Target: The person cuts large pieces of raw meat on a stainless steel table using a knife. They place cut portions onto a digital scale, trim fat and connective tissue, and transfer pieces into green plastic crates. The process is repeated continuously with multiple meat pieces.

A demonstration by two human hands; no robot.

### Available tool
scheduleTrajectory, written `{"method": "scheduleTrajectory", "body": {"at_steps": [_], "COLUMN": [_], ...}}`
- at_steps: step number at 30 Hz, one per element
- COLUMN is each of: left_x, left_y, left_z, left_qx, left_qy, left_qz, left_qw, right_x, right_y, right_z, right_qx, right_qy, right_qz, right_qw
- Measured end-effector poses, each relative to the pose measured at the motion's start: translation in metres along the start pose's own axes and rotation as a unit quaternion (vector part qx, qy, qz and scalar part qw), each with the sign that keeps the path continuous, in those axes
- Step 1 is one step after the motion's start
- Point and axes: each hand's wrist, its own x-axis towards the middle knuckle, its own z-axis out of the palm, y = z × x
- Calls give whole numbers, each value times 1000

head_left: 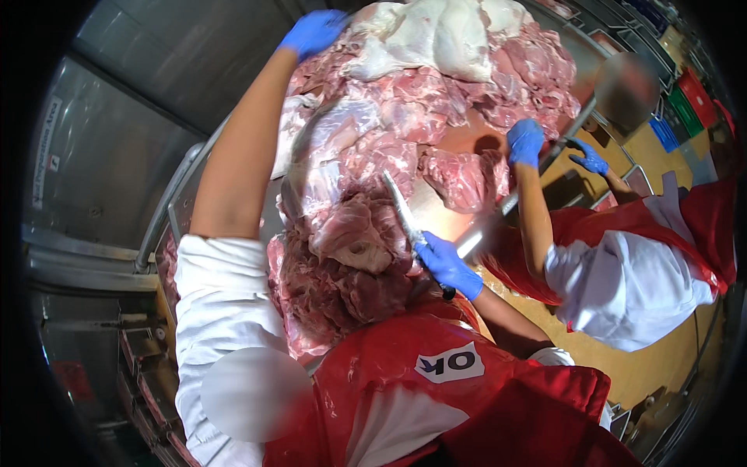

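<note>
My right hand [450,268], in a blue glove, grips a knife [401,206] by its dark handle. The blade points away and to the left, over the near part of a heap of raw meat [405,105]. Stretched far forward, my left hand [315,33], also blue-gloved, is at the heap's far left edge, beside a large pale, skin-covered meat piece [436,39]. Blur hides how its fingers lie and whether they hold anything. A dark red meat cut [362,237] lies close to the knife, left of my right hand. Another cut [463,179] sits apart on the table's right side.
A co-worker in a red apron [622,272] stands at the right, one blue-gloved hand [526,142] over the table's right edge. A metal wall [128,148] and a rail [167,206] run along the left. Coloured crates [689,109] stand at the far right, beyond a yellowish floor [654,373].
</note>
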Motion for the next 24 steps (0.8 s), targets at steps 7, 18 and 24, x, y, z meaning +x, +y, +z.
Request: {"method": "scheduleTrajectory", "body": {"at_steps": [7, 18, 24], "left_x": [-291, -348, -333], "left_y": [-100, -77, -84], "left_z": [117, 162, 186], "left_qx": [-398, -802, -777], "left_qy": [-131, -216, -276], "left_qz": [-561, -406, -372], "left_qw": [714, 380, 427], "right_x": [97, 131, 136], "right_y": [29, 13, 34], "right_z": [-13, -9, -11], "right_qx": [142, 381, 412], "right_qy": [2, -41, 2], "right_qz": [-64, 59, 37], "right_qw": [988, 922, 911]}}
